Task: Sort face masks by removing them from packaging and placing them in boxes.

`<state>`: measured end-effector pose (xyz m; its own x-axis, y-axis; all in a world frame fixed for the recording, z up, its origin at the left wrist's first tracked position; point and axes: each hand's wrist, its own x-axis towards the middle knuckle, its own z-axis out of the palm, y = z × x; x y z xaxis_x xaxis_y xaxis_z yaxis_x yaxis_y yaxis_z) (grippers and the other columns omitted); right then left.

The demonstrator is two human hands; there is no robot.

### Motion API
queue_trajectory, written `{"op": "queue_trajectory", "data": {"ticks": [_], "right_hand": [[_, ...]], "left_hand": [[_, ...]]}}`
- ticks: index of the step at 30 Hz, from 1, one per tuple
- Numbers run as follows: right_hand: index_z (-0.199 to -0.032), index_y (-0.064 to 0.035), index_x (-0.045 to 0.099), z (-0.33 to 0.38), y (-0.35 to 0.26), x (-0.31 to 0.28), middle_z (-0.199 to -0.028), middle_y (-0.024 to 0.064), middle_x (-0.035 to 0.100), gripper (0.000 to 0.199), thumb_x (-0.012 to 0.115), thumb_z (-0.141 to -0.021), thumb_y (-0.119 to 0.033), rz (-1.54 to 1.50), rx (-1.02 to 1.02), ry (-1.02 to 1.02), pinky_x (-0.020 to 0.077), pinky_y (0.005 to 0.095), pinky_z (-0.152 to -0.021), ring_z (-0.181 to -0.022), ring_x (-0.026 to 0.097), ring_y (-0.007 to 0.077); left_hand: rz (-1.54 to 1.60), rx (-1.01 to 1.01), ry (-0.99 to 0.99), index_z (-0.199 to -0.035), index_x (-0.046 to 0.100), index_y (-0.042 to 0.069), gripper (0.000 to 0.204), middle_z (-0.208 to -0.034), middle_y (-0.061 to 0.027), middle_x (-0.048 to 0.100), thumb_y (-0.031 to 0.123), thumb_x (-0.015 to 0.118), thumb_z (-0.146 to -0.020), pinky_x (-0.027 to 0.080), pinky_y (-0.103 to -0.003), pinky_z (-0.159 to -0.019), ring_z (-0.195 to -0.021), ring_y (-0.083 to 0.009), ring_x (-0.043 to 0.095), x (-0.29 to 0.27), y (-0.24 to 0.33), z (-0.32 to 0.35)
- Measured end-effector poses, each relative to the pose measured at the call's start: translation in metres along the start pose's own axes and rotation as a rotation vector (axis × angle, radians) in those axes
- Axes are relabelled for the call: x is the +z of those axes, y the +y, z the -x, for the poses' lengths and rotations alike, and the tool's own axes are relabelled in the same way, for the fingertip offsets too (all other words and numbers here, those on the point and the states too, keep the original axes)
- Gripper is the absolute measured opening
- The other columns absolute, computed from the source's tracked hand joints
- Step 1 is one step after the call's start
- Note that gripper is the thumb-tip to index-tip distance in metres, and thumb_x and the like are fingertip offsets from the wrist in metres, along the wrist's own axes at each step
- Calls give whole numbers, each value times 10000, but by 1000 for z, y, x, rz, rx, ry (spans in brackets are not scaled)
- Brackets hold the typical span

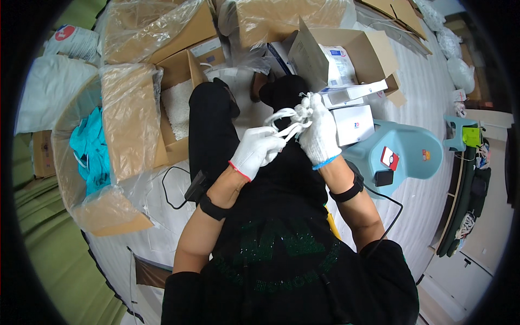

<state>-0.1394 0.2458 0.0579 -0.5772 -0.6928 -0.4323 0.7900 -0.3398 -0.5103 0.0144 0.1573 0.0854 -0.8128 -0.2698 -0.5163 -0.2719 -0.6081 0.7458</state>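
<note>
My left hand [257, 150], in a white knit glove with a red cuff edge, pinches the lower strands of a looped white cord [293, 128]. Higher up, my right hand [320, 134], gloved in white with a blue cuff edge, is closed on the bunched, knotted end of the same cord. Between the two hands the strands form loops, held above my lap. Loose thin ends stick out near my right fingertips. My right palm side and part of the bunch are hidden.
An open carton [374, 51] with white packets stands at the far right, near white boxes [353, 124]. A light-blue plastic stool [417, 141] carries a small red-and-white box and a black item. Left, a plastic-lined carton [130, 119] holds teal cloth [91, 151]; beside it stands a box of white material [177, 108].
</note>
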Motion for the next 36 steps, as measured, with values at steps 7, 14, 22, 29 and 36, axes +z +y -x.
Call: {"op": "queue_trajectory", "data": {"ticks": [7,14,22,29,36], "right_hand": [[-878,-84,562,12,17,17,-709,3,553,265,543,-985,-326,331,-34,108,401,217,-482,-569,496,89],[-857,-71,570,11,20,8,-691,3,547,297,537,-989,-335,585,-127,122,405,217,-464,-540,509,76],[-901,-46,592,21,26,11,-719,0,565,257,517,-999,-272,790,-228,41,416,223,-511,-574,495,55],[-854,-91,546,7,-13,0,-629,-7,466,294,462,-1019,-320,-236,275,-92,403,241,-483,-519,441,118],[-828,-10,606,28,-11,8,-718,22,599,239,625,-916,-231,843,-292,-444,467,274,-567,-632,563,94]], "left_hand": [[-69,-51,-138,-820,523,68,223,-660,-38,570,255,506,-939,362,-213,-456,-517,-85,507,-2,-28,-13],[-223,-19,-110,-887,545,52,212,-702,-60,595,234,453,-945,423,-228,-493,-554,-108,551,4,-33,-18],[365,-319,-66,-898,549,57,178,-730,-38,582,217,477,-928,397,-222,-473,-558,-103,537,5,-35,-23],[3,-33,-275,-836,428,102,302,-636,14,424,330,380,-1027,283,-212,-462,-500,-59,362,22,-30,5],[-400,89,-287,-766,473,63,312,-601,-13,454,240,405,-1014,352,-263,-465,-477,-117,432,3,-3,35]]}}
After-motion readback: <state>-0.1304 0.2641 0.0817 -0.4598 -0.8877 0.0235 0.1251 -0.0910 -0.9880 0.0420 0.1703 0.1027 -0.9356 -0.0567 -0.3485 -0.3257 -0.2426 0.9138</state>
